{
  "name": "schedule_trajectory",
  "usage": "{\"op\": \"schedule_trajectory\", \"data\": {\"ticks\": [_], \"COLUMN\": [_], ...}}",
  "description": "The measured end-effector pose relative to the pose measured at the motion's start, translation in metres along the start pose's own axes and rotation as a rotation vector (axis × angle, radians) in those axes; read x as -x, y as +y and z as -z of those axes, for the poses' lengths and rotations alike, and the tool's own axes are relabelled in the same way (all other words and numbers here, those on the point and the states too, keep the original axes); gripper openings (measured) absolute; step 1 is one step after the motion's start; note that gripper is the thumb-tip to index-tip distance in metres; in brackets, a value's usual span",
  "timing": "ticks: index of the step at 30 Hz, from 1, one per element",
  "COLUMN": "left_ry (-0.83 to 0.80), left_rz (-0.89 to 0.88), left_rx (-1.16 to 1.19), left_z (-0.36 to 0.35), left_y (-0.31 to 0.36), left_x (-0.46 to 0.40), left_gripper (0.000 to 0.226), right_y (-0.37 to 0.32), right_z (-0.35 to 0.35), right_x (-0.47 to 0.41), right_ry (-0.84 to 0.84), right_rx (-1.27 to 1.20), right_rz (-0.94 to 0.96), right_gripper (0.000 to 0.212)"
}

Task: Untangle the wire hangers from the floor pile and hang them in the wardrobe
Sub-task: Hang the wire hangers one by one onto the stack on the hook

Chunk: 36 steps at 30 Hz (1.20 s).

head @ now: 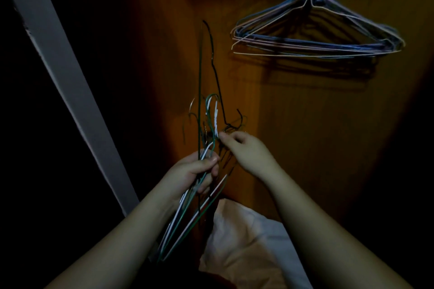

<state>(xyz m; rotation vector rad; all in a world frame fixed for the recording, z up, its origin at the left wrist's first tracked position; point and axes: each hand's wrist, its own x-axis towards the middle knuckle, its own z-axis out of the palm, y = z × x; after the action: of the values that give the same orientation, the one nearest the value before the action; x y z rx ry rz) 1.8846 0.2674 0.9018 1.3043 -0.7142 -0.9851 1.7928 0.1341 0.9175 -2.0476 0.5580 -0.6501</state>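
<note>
Hangers fill my left hand [199, 171]: a tangled bundle of wire hangers [187, 206] in green, white and black, clamped in my curled fingers at about mid-length, with the hooks standing up above my fist and the long bars trailing down past my wrist. My right hand [244, 150] pinches at the knot of hooks just above the left, thumb and forefinger closed on what looks like a white twisted neck [215, 122]; in this dim light I cannot tell exactly which wire it has.

One black hanger [215, 73] sticks up well above the rest, in front of the brown wardrobe wall [305, 136]. Up to the right, a set of hung hangers [317, 35], bluish and pale, already sits together inside the wardrobe. Below my arms lies some pale fabric [246, 237].

These wires are light and springy, I judge, thin enough to bend if forced and quick to snag hook on hook. The twisted neck under a hook is the stiffest place to take hold, so I would draw one out along its own plane, not yank sideways. The coating may be slick, so a firm pinch matters.
</note>
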Motion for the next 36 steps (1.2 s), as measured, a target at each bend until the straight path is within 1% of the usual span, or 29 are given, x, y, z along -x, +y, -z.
{"op": "schedule_trajectory", "data": {"ticks": [1,3,5,7,9,11,13,15,18,22,25,28,30,32,36], "left_ry": [-0.022,-0.067,-0.068,-0.016,0.079,0.156,0.236,0.268,0.236,0.274,0.311,0.333,0.339,0.335,0.311], "left_rz": [-0.046,-0.099,-0.101,-0.100,-0.063,-0.041,-0.029,-0.006,-0.015,-0.038,-0.060,-0.102,-0.129,-0.154,-0.196], "left_rx": [0.022,-0.031,-0.086,-0.023,0.006,0.016,0.016,0.057,0.197,0.194,0.212,0.232,0.244,0.259,0.291], "left_z": [0.000,0.003,0.002,0.002,0.001,0.003,0.006,0.012,0.016,0.012,0.009,0.006,0.001,-0.005,-0.020], "left_y": [-0.004,-0.012,-0.014,-0.018,-0.022,-0.026,-0.027,-0.027,-0.023,-0.012,-0.005,0.002,0.007,0.014,0.030], "left_x": [0.000,-0.004,-0.010,-0.015,-0.015,-0.016,-0.017,-0.016,-0.016,-0.021,-0.029,-0.037,-0.041,-0.045,-0.050], "left_gripper": [0.014,0.021,0.026,0.022,0.024,0.021,0.015,0.016,0.018,0.018,0.019,0.019,0.020,0.020,0.021], "right_y": [-0.004,-0.006,-0.004,0.000,0.002,0.004,0.005,0.006,0.013,0.030,0.039,0.040,0.038,0.033,0.020], "right_z": [-0.001,-0.006,-0.008,-0.007,-0.005,0.001,0.013,0.029,0.058,0.093,0.117,0.138,0.152,0.164,0.183], "right_x": [0.002,0.004,0.003,0.001,0.001,0.000,-0.001,-0.001,-0.005,-0.018,-0.027,-0.032,-0.036,-0.040,-0.046], "right_ry": [-0.100,-0.194,-0.166,-0.131,-0.122,-0.118,-0.134,-0.168,-0.209,-0.259,-0.309,-0.262,-0.201,-0.114,0.120], "right_rx": [0.005,-0.035,-0.058,-0.056,-0.044,-0.109,-0.230,-0.262,-0.159,0.163,0.214,0.380,0.572,0.686,0.675], "right_rz": [-0.048,-0.064,-0.062,-0.090,-0.114,-0.142,-0.177,-0.196,-0.206,-0.200,-0.212,-0.196,-0.155,-0.115,-0.016], "right_gripper": [0.039,0.039,0.036,0.035,0.031,0.026,0.022,0.020,0.022,0.026,0.021,0.020,0.021,0.025,0.032]}}
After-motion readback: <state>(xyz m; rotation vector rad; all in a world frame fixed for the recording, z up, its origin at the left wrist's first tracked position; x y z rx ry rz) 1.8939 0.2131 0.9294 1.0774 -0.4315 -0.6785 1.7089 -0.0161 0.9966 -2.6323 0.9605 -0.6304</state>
